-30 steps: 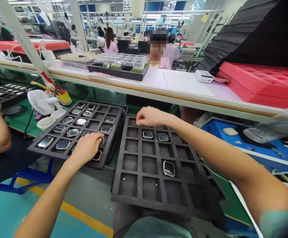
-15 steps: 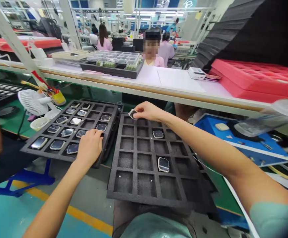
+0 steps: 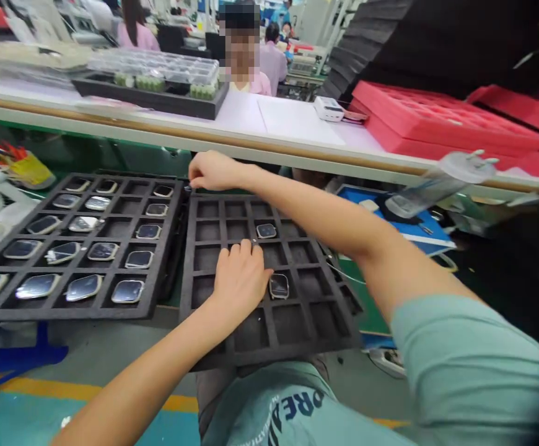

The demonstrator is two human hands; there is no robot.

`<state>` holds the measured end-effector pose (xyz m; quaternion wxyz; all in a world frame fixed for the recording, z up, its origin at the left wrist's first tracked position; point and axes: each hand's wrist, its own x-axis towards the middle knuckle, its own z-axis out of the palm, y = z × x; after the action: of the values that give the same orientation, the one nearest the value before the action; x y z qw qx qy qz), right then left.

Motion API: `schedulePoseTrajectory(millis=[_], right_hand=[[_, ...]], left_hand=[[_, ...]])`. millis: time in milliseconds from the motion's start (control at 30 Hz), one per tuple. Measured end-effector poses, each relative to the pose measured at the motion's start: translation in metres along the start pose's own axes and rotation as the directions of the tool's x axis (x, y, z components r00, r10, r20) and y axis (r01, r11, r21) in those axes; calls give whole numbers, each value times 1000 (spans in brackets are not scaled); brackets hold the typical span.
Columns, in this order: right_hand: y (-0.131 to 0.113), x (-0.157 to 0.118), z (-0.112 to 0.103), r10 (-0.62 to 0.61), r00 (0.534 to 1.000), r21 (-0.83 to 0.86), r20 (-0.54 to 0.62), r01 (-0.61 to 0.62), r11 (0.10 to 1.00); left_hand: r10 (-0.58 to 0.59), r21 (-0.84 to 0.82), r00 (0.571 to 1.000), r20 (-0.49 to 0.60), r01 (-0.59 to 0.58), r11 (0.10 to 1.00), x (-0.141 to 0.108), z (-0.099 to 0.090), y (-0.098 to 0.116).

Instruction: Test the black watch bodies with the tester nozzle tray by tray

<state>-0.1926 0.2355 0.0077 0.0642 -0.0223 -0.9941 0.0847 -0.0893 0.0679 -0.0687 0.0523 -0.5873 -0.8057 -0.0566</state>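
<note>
My left hand [image 3: 241, 279] is over the right-hand black foam tray [image 3: 188, 272], thumb out from the fingers; its fingertips are hidden. Beside the thumb, a square-faced smartwatch [image 3: 279, 286] without a strap lies in a cell, and another smartwatch [image 3: 266, 231] sits farther back. At that tray's far left corner, my right hand [image 3: 214, 170] has its fingertips pressed together. A small dark glint shows by them; whether it is held is unclear. The left-hand foam tray [image 3: 146, 306] carries several strapless smartwatches, one [image 3: 127, 291] in its near right cell.
A raised shelf [image 3: 158, 133] runs across the back, bearing a tray with clear lids [image 3: 153, 68] and red foam trays [image 3: 437, 118]. A clear cylinder [image 3: 432, 186] stands on a blue surface [image 3: 418, 230] to the right. Another person sits opposite, behind the shelf.
My left hand has left the left tray for the right one. The watch in my right fingers no longer shows there; one now shows in the left tray's far right cell. The view shifted right.
</note>
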Motion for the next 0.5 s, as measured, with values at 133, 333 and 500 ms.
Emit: schedulePoseTrajectory(millis=[133, 333, 500], right_hand=[[31, -99, 5, 126, 976, -79, 178, -114, 990], [40, -147, 43, 192, 958, -90, 215, -176, 980], [59, -152, 36, 119, 962, 202, 247, -172, 964]], left_hand=[[122, -42, 991, 60, -120, 992, 1, 2, 12], [137, -59, 985, 101, -132, 990, -6, -1, 35], [136, -82, 982, 130, -126, 989, -12, 10, 38]])
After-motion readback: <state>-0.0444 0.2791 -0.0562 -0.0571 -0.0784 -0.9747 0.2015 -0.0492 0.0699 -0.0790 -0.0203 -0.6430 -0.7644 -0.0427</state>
